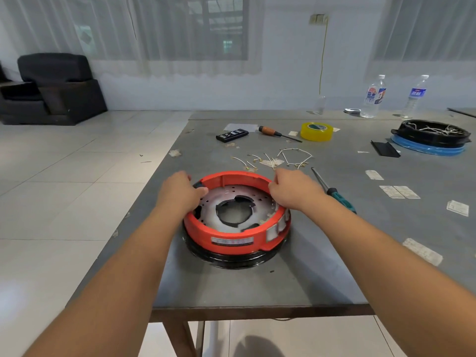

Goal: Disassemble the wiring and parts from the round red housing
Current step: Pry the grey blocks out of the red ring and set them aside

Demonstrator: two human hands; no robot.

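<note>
While the grey table [257, 284] carries the work, the round red housing [231, 234] sits near its front edge on a black ring [233, 261], directly ahead between both arms. The left hand [180, 193] grips the far-left rim at a black part; the right hand [292, 189] pinches the far-right rim. Behind lie removed wires [283, 158]; a teal-handled screwdriver [334, 193] lies just right.

Both hands [180, 193] [292, 188] grip red housing [226, 235] rim on table [322, 266].
</note>
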